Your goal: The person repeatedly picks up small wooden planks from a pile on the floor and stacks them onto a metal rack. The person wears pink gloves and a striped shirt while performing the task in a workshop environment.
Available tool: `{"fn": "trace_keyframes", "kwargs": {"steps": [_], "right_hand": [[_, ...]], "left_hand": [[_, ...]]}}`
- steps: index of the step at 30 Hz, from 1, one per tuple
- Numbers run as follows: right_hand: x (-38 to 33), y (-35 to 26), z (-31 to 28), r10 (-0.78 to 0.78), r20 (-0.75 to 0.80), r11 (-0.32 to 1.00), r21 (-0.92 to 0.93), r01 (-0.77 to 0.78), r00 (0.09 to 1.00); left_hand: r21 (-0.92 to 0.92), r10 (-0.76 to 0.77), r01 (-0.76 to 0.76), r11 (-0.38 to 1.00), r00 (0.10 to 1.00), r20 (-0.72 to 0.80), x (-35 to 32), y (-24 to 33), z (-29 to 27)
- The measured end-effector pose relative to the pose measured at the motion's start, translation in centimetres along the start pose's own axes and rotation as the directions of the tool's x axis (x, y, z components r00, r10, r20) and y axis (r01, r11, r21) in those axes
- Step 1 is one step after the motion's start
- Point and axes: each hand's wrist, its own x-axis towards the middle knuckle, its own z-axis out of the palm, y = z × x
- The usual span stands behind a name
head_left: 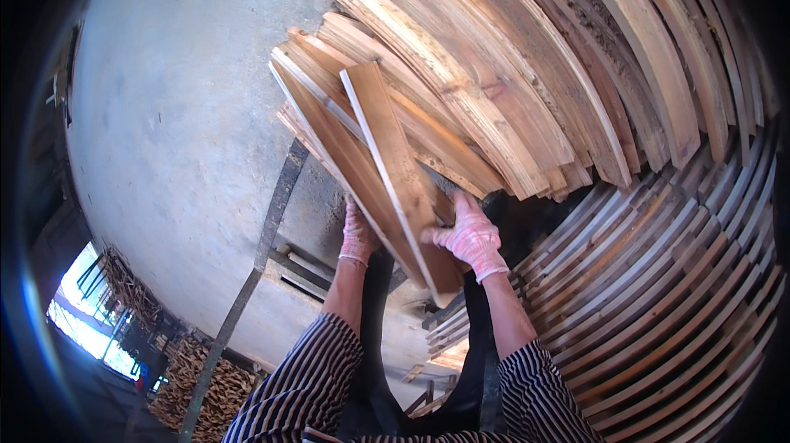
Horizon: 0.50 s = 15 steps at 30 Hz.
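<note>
Both my hands wear pink-and-white knitted gloves. My left hand (359, 235) grips the left edge of a small bundle of wooden boards, with its fingers partly hidden behind the wood. On the other side my right hand (471, 235) clasps the bundle near its lower end, the thumb across the front. The top board (383, 134) lies tilted over a longer board (317, 118), their far ends fanned apart. The bundle slants from upper left down toward my body. Just beyond it, several more planks (411, 106) lie next to the large stack.
Long planks (502, 81) are piled high at the upper right. Spaced rows of thin slats (642, 303) fill the lower right. A dark metal bar (247, 287) runs diagonally across the left, before a grey surface (181, 139). Wood scraps (202, 385) are heaped at the lower left.
</note>
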Motion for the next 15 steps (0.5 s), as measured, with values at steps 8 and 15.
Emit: {"fn": "trace_keyframes", "kwargs": {"steps": [8, 15], "right_hand": [[9.4, 1.8, 3.1, -0.338, -0.011, 0.927, 0.171, 0.335, 0.941], [3.5, -0.1, 4.8, -0.331, 0.256, 0.746, 0.660, 0.086, 0.908]], "left_hand": [[-0.069, -0.005, 0.010, 0.998, 0.997, 0.071, 3.9, -1.6, -0.8], [0.132, 0.174, -0.171, 0.976, 0.985, -0.013, -2.3, -3.5, -5.2]]}}
